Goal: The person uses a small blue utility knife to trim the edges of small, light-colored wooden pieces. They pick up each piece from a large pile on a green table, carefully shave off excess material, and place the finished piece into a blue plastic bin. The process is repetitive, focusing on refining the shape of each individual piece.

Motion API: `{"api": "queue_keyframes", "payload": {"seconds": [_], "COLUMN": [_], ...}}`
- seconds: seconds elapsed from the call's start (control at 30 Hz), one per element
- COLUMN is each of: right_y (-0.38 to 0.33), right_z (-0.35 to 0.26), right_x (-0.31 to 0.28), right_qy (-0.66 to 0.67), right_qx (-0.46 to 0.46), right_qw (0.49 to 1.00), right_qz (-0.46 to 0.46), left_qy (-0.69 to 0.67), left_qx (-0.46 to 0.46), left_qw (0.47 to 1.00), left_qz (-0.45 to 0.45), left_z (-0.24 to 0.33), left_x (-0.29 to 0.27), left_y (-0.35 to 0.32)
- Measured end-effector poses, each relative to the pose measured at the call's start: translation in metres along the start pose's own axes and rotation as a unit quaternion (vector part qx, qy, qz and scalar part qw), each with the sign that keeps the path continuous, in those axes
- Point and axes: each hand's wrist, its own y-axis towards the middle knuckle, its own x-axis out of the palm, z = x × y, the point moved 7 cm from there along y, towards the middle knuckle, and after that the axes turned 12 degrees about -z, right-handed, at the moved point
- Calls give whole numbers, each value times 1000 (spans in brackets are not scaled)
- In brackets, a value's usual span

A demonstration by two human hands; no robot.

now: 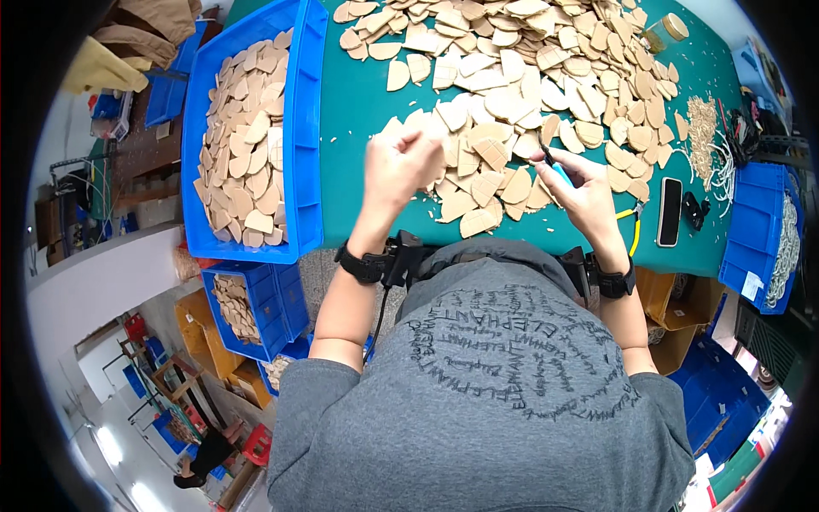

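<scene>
My left hand [399, 171] is raised over the green tabletop [345, 183], between the blue bin and the pile. Motion smears its fingers, so whether they hold anything is unclear. My right hand [584, 194] is closed around a small hand tool with a blue handle [562, 174] and a dark front end [546, 154]. The tool's tip points away from me, at the near side of a heap of tan, flat, half-round pieces [490, 154]. Some of these pieces carry scored lines. The exact kind of tool is partly hidden by my fingers.
A large blue bin [304, 128] full of similar tan pieces stands at the left. Yellow-handled pliers [633, 224] and a phone [670, 213] lie right of my right hand. Farther right are wood slivers [702, 136] and a blue crate [751, 230]; a jar [667, 32] stands far right.
</scene>
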Motion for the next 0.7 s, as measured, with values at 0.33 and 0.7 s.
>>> {"api": "queue_keyframes", "payload": {"seconds": [0.33, 0.7], "right_y": [-2, 0], "right_z": [20, 31], "right_x": [11, 21], "right_qy": [-23, -59], "right_qx": [17, 40], "right_qw": [999, 997], "right_qz": [-21, 29], "left_qy": [331, 417], "left_qx": [-102, 179], "left_qw": [776, 891], "left_qz": [527, -14], "left_z": [18, -38], "left_x": [-253, 12], "left_y": [-97, 50]}}
